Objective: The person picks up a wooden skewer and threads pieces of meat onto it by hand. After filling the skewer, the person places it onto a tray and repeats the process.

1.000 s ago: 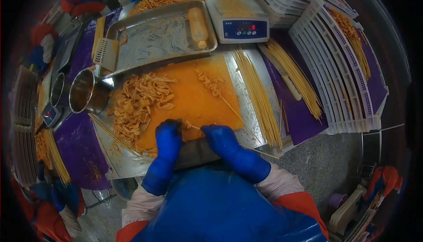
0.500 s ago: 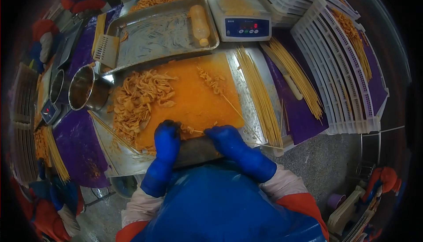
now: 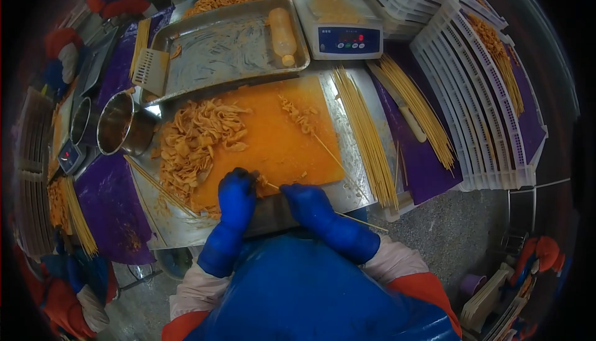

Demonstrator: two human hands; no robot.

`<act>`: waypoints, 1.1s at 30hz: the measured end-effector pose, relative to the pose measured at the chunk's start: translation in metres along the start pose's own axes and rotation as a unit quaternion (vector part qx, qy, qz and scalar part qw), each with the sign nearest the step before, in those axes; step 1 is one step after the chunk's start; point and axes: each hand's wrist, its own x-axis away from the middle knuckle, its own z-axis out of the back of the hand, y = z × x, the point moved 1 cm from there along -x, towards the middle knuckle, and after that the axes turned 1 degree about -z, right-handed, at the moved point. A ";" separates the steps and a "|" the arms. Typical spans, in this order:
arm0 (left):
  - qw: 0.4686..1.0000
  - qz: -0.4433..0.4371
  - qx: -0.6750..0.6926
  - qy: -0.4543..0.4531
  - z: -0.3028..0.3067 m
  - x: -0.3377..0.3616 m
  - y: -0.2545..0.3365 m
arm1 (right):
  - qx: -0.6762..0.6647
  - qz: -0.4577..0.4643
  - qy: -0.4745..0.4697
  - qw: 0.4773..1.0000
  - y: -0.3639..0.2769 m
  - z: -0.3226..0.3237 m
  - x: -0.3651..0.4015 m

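Note:
My left hand (image 3: 237,193), in a blue glove with dark fingertips, pinches a sauced strip of meat (image 3: 263,181) at the front edge of the orange cutting board (image 3: 273,136). My right hand (image 3: 307,204), gloved alike, is closed around a bamboo skewer (image 3: 363,222). Its tip end runs left into the strip, and its tail sticks out past my right wrist. A loaded meat skewer (image 3: 301,117) lies on the board farther back. To the left sits a heap of orange meat strips (image 3: 202,133). The fingertips of my left hand are partly hidden.
Bare skewers (image 3: 366,136) lie right of the board, with a knife (image 3: 410,117) and more skewers beyond. Behind are a metal tray (image 3: 217,83) holding a bottle (image 3: 282,36), and a scale (image 3: 347,41). White crates (image 3: 478,111) stand right; a steel pot (image 3: 126,123) stands left. Other people work nearby.
My right hand has shifted left toward my left hand, bringing the skewer along. The skewer's tail has swung lower and now shows below the table edge at right. My left hand has barely moved.

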 end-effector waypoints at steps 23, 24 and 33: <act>0.994 0.083 0.059 0.038 0.008 0.020 -0.002 | 0.004 0.093 -0.033 0.995 0.012 0.023 0.003; 0.994 0.085 0.061 0.032 0.010 0.019 0.000 | -0.018 0.085 -0.027 0.996 0.011 0.019 0.003; 0.993 0.081 0.084 0.025 0.016 0.019 -0.002 | -0.108 0.015 0.022 0.994 0.006 -0.012 0.016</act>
